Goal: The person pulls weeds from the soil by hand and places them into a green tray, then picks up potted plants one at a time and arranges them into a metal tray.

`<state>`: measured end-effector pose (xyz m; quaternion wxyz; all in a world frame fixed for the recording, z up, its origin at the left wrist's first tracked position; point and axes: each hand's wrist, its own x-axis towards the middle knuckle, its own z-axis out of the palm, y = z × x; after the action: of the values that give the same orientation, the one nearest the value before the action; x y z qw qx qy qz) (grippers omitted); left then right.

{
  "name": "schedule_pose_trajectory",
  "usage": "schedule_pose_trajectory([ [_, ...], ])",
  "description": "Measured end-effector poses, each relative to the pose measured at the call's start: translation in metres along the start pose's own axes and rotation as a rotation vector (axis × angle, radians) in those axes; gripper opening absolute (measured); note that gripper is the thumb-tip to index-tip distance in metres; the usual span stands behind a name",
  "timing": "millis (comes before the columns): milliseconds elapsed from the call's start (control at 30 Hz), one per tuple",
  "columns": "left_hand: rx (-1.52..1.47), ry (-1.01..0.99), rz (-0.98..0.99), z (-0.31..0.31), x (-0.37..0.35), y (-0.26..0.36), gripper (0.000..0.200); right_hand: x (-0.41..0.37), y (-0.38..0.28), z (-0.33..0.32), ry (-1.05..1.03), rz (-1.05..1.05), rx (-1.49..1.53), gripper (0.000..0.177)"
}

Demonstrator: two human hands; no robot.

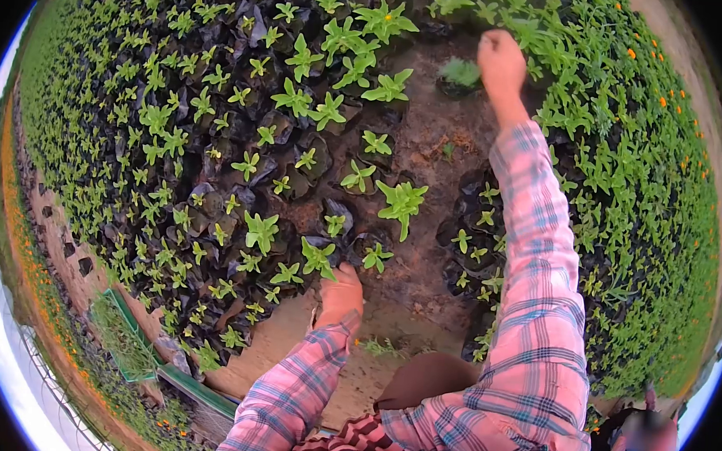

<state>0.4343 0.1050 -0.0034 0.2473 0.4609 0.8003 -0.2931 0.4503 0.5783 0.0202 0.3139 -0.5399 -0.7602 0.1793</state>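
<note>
My left hand (340, 295) reaches low among the black-bagged seedlings, right beside a leafy green seedling (318, 258). Leaves and dark bags hide most of its fingers, so its grip does not show. Farther out, my right hand (501, 62) is raised with its fingers curled closed; whatever they may hold is hidden. Just left of that hand stands a feathery, finer-leaved seedling (460, 72) in a dark bag. Another broad-leaved seedling (402, 207) sits between the two hands, at the edge of the bare brown soil (445, 140).
Dense rows of bagged seedlings (149, 171) spread on the left, and taller plants with orange flowers (631, 134) on the right. A green crate (127, 335) with cut greenery lies at lower left. Another person (641, 441) is at lower right.
</note>
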Motion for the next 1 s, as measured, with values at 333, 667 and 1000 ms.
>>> schedule_pose_trajectory([
  [333, -0.03, -0.029, 0.034, -0.001, 0.008, -0.004, 0.094, -0.035, 0.061, 0.015, -0.416, -0.233, -0.057, 0.018],
  [667, -0.126, -0.051, -0.005, -0.003, 0.006, -0.004, 0.095, -0.096, 0.021, -0.062, -0.946, -0.561, 0.051, 0.022],
  [1000, -0.105, 0.023, 0.008, -0.003, 0.003, -0.005, 0.094, -0.026, 0.041, -0.037, -0.155, -0.25, -0.441, 0.032],
])
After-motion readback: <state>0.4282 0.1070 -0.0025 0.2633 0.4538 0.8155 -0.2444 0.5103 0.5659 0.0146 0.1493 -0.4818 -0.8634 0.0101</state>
